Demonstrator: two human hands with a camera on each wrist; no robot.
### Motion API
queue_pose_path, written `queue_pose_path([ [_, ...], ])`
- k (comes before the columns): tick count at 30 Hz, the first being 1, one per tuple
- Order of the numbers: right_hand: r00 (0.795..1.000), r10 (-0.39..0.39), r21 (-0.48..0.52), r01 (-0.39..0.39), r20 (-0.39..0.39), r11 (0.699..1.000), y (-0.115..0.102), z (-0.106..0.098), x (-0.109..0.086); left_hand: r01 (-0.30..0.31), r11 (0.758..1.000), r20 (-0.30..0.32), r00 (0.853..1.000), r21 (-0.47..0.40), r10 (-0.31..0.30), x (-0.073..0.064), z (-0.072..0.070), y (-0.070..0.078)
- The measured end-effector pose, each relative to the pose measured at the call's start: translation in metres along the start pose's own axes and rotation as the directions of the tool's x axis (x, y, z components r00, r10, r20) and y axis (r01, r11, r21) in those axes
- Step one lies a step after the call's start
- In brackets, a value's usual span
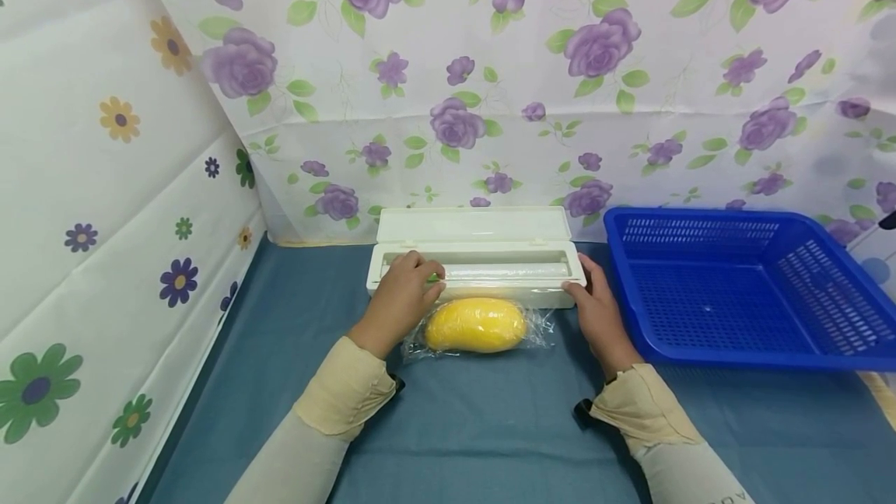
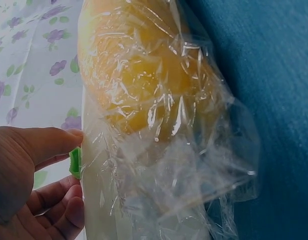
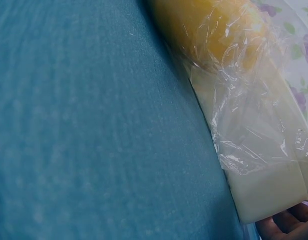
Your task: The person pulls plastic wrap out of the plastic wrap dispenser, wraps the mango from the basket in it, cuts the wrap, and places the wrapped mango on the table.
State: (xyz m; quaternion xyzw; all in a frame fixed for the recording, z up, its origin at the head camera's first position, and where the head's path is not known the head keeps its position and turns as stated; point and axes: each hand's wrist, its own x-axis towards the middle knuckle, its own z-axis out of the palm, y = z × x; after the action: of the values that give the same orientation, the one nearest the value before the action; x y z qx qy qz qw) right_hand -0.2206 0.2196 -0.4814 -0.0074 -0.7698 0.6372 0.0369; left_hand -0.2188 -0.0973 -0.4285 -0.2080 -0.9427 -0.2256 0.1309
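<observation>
A white cling film dispenser (image 1: 472, 225) lies on the blue cloth with its lid swung back, and a film roll (image 1: 507, 271) shows inside. My left hand (image 1: 402, 298) pinches a small green slide cutter (image 2: 75, 162) at the dispenser's front edge between thumb and fingers. At the right end, my right hand (image 1: 598, 313) grips the box, thumb on the front corner and fingers round the end. In front of the box rests a rounded, elongated yellow object (image 1: 476, 325) wrapped in clear film (image 2: 159, 175). Its kind is blurred by the wrap.
To the right stands a blue plastic basket (image 1: 623, 309) with slotted walls, close beside my right hand. Behind the dispenser hangs a flowered cloth (image 1: 455, 162); another flowered sheet (image 1: 126, 201) slopes down on the left. A blue cloth (image 1: 476, 426) covers the table.
</observation>
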Motion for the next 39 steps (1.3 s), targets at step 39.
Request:
queue_pose_path([
  [39,1.0,-0.014,0.028,0.013,0.024,1.0,0.0001,-0.0007,-0.0003,0.036,0.999,0.018,0.999,0.006,-0.036,-0.0011,-0.0035,0.0008],
])
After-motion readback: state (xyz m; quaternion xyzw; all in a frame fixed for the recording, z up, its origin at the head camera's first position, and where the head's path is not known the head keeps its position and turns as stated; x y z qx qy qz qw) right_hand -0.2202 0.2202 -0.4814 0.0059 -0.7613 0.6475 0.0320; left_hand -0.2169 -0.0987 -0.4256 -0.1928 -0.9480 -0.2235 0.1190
